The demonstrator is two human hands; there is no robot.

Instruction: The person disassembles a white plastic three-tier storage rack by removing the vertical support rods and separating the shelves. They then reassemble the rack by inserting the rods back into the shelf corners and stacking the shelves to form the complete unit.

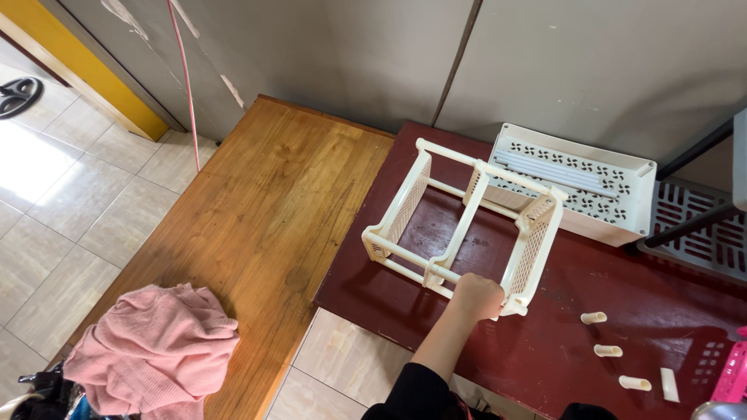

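Near the tabletop [545,365] edge, your left hand [476,297] grips the cream rack frame [467,222] (right hand unseen). Small tubes [608,350] lie rightward; a cream tray [576,183] crowds behind.

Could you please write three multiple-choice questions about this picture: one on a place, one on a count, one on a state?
1. Where does the pink cloth lie?
A. on the light wooden table
B. on the dark red table
C. inside the tray

2. How many short tubes lie in a row on the dark red table?
A. one
B. three
C. six

3. What is the hand doing?
A. hanging free
B. gripping the rack
C. holding the cloth

Answers: 1 A, the cloth rests on the light wood; 2 B, three tubes show; 3 B, the fingers close on the rack's lower bar.
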